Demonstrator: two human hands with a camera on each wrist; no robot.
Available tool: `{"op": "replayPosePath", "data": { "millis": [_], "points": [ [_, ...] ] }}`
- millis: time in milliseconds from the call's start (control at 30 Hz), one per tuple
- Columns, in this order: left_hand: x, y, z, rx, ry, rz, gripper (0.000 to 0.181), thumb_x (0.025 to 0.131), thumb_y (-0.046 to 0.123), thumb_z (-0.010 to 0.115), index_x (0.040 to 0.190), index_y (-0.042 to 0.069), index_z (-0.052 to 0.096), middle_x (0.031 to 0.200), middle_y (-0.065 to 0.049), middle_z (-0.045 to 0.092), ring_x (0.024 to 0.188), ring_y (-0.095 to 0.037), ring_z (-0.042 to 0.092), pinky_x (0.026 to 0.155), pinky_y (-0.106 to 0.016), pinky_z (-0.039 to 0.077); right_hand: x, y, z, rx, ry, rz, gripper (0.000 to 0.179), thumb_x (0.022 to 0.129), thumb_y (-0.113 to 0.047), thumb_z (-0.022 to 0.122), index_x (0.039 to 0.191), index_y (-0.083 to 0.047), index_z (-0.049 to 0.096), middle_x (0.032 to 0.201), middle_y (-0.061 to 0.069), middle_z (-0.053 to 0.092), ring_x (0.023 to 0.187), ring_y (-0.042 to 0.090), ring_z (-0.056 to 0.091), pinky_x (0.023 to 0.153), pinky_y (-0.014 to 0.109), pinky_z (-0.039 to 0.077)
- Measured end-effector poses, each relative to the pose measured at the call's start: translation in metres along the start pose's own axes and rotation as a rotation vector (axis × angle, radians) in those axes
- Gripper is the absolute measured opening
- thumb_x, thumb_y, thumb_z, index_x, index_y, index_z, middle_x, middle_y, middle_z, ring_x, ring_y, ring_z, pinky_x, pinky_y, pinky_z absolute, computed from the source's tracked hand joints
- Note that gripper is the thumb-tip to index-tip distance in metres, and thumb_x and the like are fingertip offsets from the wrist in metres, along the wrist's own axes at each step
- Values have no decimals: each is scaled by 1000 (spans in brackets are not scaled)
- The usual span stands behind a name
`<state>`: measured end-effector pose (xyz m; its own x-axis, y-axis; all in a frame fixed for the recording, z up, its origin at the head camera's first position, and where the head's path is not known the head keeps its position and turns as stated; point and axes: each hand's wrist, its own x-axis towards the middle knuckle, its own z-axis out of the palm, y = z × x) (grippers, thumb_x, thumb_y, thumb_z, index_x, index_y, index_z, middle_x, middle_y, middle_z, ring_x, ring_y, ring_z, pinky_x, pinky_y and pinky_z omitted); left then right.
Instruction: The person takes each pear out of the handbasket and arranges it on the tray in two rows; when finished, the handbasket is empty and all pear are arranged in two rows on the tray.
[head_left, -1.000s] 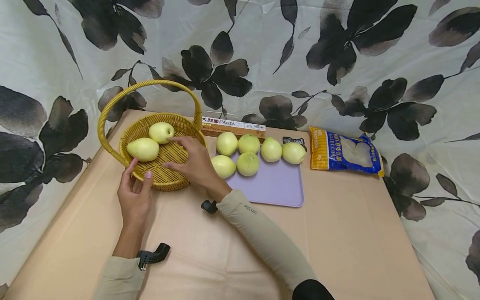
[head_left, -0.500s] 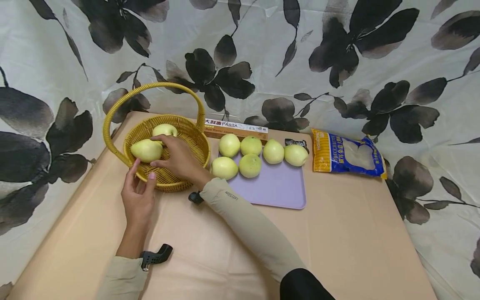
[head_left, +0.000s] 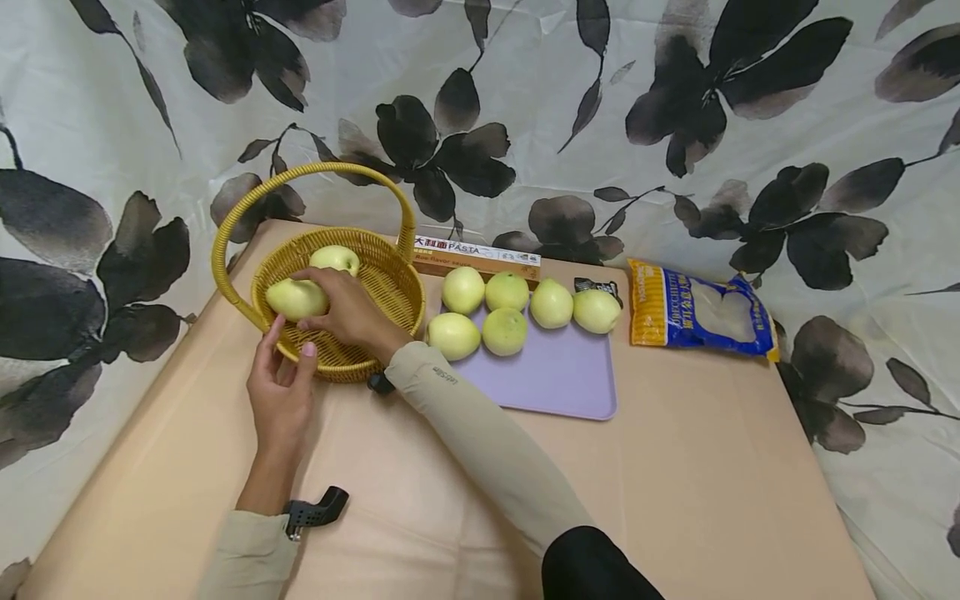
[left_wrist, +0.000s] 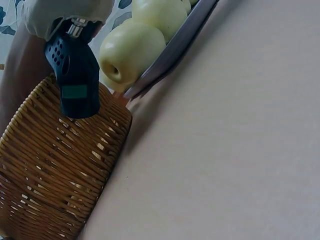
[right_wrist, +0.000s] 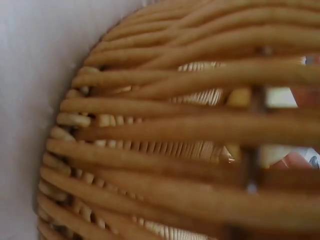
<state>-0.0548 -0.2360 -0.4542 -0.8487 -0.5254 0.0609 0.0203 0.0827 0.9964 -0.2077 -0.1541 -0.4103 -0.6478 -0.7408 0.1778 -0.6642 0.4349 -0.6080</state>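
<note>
In the head view, a yellow wicker basket (head_left: 397,308) with a tall arched handle holds two pale green pears. My right hand (head_left: 348,310) reaches inside and grips the nearer pear (head_left: 291,298), fingers over its top and thumb at its near side. The other pear (head_left: 334,259) lies just behind, partly covered by that hand. My left hand (head_left: 281,400) touches the basket's front left rim with extended fingers, thumb held apart. The left wrist view shows the basket's woven side (left_wrist: 60,160). Through the weave in the right wrist view, little of the held pear shows.
Right of the basket, a lilac tray (head_left: 555,383) carries several pears (head_left: 504,332) along its far and left parts. Behind it lie a pasta box (head_left: 480,257) and a small black packet (head_left: 597,287). A blue and yellow pasta bag (head_left: 701,308) lies further right.
My right hand has moved left and deeper into the basket, from hovering between the pears to gripping the nearer one. The left hand stays at the rim.
</note>
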Motion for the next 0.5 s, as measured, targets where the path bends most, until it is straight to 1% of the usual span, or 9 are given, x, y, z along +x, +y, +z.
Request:
{"op": "replayPosePath", "data": {
  "millis": [67, 100, 133, 200, 267, 367, 500],
  "points": [
    [0, 1, 0, 5, 0, -1, 64, 106, 25, 67, 164, 28, 40, 175, 4, 28, 163, -31, 28, 128, -31, 38, 2, 0, 0, -20, -20, 0, 72, 90, -27, 88, 153, -15, 55, 150, 3, 62, 139, 17, 55, 118, 19, 39],
    [0, 1, 0, 4, 1, -2, 63, 106, 25, 67, 164, 28, 41, 175, 4, 28, 163, -32, 28, 129, -35, 37, 2, 0, 0, -33, -29, 1, 73, 90, -28, 88, 153, -15, 55, 150, 3, 62, 138, 17, 55, 117, 19, 39],
    [0, 1, 0, 1, 1, -6, 64, 106, 25, 67, 164, 28, 41, 175, 4, 28, 163, -31, 28, 129, -36, 37, 2, -1, 0, -48, -37, 4, 73, 90, -29, 88, 154, -15, 55, 149, 4, 62, 138, 17, 55, 117, 20, 40],
    [0, 1, 0, 3, 2, -11, 64, 106, 26, 67, 164, 29, 41, 175, 4, 28, 163, -31, 27, 129, -35, 37, 3, -1, 1, -87, -49, 12, 74, 90, -32, 87, 155, -18, 54, 147, 5, 62, 135, 17, 55, 112, 21, 43],
    [0, 2, 0, 0, 3, -17, 64, 106, 26, 68, 164, 29, 41, 174, 4, 29, 163, -31, 28, 128, -32, 38, 3, -1, 2, -99, -53, 19, 74, 90, -34, 87, 155, -19, 55, 145, 5, 62, 131, 17, 55, 107, 21, 45],
    [-1, 2, 0, 8, 1, -21, 64, 106, 26, 67, 164, 30, 40, 174, 4, 30, 162, -29, 30, 128, -31, 38, 2, -2, 3, -88, -51, 19, 71, 89, -36, 87, 152, -20, 57, 139, 4, 64, 125, 15, 56, 100, 20, 45],
    [-1, 3, 0, 19, 0, -21, 64, 107, 25, 66, 164, 31, 39, 174, 5, 30, 162, -27, 32, 131, -41, 34, 2, -3, 5, -62, -26, -4, 66, 87, -34, 90, 143, -17, 60, 132, 2, 67, 121, 15, 60, 99, 20, 46]
  ]
}}
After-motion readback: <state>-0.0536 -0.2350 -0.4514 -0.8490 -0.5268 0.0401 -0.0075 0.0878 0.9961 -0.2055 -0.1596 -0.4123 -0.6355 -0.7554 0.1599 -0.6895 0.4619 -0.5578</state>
